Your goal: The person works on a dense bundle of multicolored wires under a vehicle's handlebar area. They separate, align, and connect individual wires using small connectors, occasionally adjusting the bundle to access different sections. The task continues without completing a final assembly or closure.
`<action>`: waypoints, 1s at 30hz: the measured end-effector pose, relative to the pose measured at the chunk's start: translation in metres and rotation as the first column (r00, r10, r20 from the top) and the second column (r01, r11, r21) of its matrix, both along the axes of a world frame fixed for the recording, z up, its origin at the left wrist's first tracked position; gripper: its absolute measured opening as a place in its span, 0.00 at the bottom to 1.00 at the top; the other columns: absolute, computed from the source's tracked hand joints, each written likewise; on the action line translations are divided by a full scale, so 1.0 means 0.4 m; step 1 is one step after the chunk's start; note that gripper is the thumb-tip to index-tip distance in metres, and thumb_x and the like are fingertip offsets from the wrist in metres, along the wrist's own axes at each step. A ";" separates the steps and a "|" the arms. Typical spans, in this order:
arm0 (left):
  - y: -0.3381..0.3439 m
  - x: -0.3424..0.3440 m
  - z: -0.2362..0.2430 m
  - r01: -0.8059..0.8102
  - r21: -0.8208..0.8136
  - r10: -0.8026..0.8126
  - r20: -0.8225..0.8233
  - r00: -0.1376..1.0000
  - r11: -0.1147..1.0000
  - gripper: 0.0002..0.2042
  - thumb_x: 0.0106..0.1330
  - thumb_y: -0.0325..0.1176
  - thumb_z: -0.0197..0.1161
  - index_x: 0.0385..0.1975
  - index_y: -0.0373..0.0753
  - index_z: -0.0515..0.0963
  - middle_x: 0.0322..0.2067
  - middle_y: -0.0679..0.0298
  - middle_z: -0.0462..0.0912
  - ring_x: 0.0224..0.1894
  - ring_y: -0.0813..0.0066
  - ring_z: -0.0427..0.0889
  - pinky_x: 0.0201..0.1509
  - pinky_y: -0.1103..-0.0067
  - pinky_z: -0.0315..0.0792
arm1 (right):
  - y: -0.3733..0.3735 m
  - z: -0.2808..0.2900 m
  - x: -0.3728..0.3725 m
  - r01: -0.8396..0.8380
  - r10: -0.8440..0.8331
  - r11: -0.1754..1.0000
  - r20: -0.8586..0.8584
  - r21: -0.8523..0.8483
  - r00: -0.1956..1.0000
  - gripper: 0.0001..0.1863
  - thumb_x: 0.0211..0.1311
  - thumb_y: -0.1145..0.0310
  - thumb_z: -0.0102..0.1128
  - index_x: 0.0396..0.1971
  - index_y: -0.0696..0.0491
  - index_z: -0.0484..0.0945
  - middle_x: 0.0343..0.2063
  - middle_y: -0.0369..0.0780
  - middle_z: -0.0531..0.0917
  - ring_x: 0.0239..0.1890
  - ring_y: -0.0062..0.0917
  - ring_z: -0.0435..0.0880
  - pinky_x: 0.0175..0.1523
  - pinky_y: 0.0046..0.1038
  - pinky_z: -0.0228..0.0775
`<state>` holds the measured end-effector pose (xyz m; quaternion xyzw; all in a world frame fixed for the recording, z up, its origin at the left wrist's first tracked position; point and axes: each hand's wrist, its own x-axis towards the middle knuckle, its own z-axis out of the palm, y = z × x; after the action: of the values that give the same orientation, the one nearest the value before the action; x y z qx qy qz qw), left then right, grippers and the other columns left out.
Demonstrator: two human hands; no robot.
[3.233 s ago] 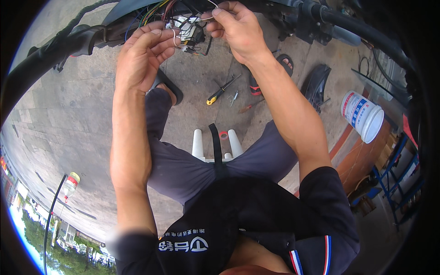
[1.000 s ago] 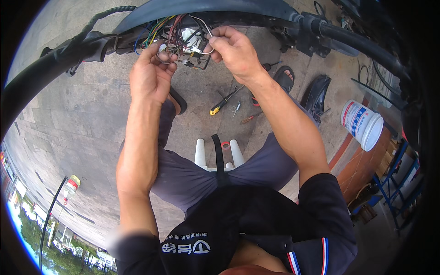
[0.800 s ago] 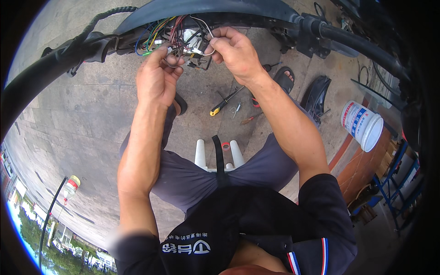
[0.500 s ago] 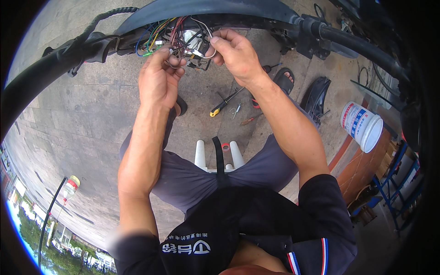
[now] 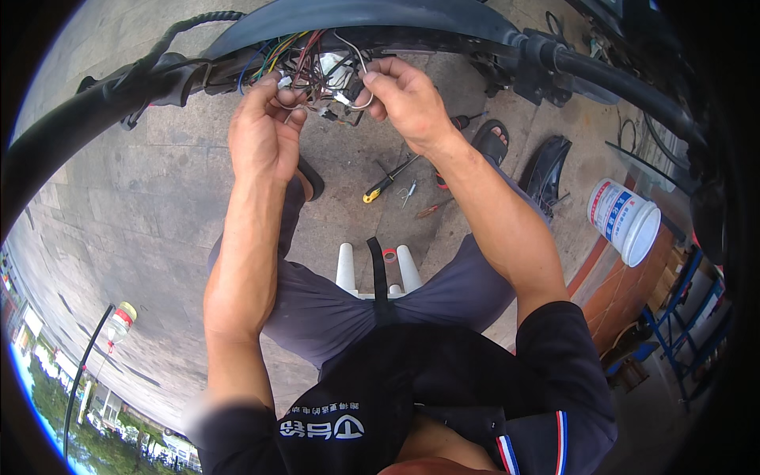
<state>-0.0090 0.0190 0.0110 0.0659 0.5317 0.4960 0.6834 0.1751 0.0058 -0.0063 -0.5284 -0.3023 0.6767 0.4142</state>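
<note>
A bundle of coloured wires (image 5: 309,67), with small white connectors (image 5: 342,98) among it, hangs below the dark curved panel (image 5: 364,20) of what looks like a scooter's handlebar section. My left hand (image 5: 267,134) is closed at the left of the bundle, pinching a thin wire; a white plug sits by its fingertips. On the right, my right hand (image 5: 408,103) pinches a white wire (image 5: 360,54) that loops down from the panel between thumb and forefinger. The fingers partly cover the wire ends, so what joins them cannot be made out.
Black handlebar tubes reach out left (image 5: 47,146) and right (image 5: 625,75). On the paving below lie a yellow-black screwdriver (image 5: 380,188), small tools (image 5: 409,192) and a black plastic part (image 5: 546,170). A white bucket (image 5: 625,218) stands at right; a white stool (image 5: 346,269) shows between my legs.
My left hand has shifted slightly left and down, drawing its wire away from the bundle. My right hand keeps its pinch on the white wire, almost unmoved.
</note>
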 end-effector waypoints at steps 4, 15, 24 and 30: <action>0.002 -0.004 0.000 -0.015 0.038 0.015 0.012 1.000 0.999 0.11 0.63 0.31 0.55 0.42 0.33 0.70 0.23 0.65 0.74 0.33 0.70 0.77 0.30 0.81 0.69 | -0.003 -0.004 -0.003 -0.016 0.016 1.000 0.004 -0.006 1.000 0.11 0.61 0.67 0.51 0.38 0.58 0.72 0.24 0.35 0.80 0.22 0.12 0.70 0.29 0.15 0.63; 0.003 -0.003 0.005 -0.045 0.045 0.046 -0.033 0.998 0.998 0.11 0.63 0.31 0.52 0.41 0.31 0.70 0.23 0.62 0.75 0.29 0.69 0.78 0.27 0.81 0.68 | -0.010 -0.007 -0.012 -0.033 0.034 0.999 0.031 -0.024 0.999 0.16 0.61 0.71 0.49 0.48 0.60 0.67 0.25 0.38 0.80 0.22 0.12 0.70 0.27 0.16 0.64; 0.002 -0.007 0.003 -0.032 0.036 0.034 -0.047 0.998 0.999 0.11 0.63 0.31 0.52 0.41 0.31 0.70 0.21 0.63 0.74 0.27 0.69 0.77 0.26 0.80 0.68 | -0.009 0.000 -0.014 -0.008 0.008 1.000 0.025 0.026 1.000 0.20 0.61 0.71 0.51 0.54 0.58 0.65 0.23 0.38 0.79 0.20 0.12 0.70 0.26 0.15 0.63; -0.004 -0.001 0.007 -0.002 0.009 0.003 -0.056 0.998 1.000 0.11 0.63 0.31 0.51 0.42 0.31 0.70 0.21 0.63 0.75 0.26 0.70 0.77 0.26 0.80 0.68 | -0.005 -0.003 -0.011 -0.024 0.025 0.998 -0.012 0.051 1.000 0.17 0.62 0.71 0.50 0.51 0.57 0.69 0.23 0.36 0.79 0.21 0.11 0.70 0.26 0.14 0.63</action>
<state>-0.0093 0.0174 0.0139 0.0823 0.5486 0.4972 0.6671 0.1706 0.0038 -0.0074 -0.5098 -0.3233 0.6771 0.4209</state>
